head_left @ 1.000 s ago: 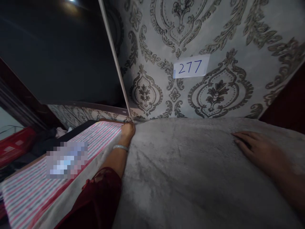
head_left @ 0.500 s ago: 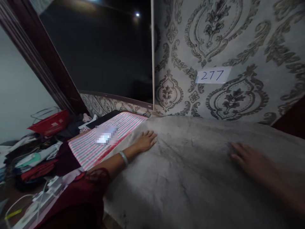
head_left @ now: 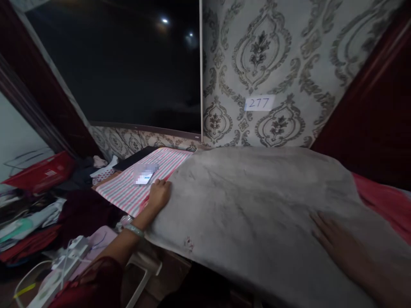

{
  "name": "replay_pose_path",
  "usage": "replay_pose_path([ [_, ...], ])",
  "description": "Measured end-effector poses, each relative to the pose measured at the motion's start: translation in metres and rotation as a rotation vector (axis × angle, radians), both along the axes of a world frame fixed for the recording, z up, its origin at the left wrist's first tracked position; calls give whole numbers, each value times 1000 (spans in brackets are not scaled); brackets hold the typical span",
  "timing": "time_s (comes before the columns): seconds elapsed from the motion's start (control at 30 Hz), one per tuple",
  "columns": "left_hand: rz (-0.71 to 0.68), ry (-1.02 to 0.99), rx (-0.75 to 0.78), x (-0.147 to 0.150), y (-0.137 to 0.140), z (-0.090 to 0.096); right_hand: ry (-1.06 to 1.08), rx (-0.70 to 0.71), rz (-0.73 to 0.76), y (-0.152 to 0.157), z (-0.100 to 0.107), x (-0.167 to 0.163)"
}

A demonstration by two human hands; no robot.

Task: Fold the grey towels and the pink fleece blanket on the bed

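From here I see the left hand has slid from the table's far edge toward its near left corner, and the grey cloth's front border is now in view. The cloth lies across the table, beside the striped cloth at the left and partly over a red cloth at the right edge. The left grip is curled at the grey border; I cannot tell whether it pinches it. The right hand, blurred, spreads wide over the cloth. Wrinkles cross the middle, so the smoothing looks unfinished to me.
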State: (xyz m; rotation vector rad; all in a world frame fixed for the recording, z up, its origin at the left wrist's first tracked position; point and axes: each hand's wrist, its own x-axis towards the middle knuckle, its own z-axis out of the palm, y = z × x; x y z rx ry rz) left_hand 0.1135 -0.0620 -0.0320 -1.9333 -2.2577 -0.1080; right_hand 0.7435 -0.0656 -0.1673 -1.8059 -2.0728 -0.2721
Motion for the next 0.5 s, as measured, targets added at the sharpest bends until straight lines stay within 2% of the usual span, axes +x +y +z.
replay_pose_path([
  [0.1,55,-6,0,4,-11,3,16,-55,-15,-5,14,-11],
  [0.23,149,-42,-1,3,-19,0,23,-43,-32,-7,27,-19],
  [0.5,290,-252,5,-11,-6,-4,89,-3,-37,-12,41,-24],
])
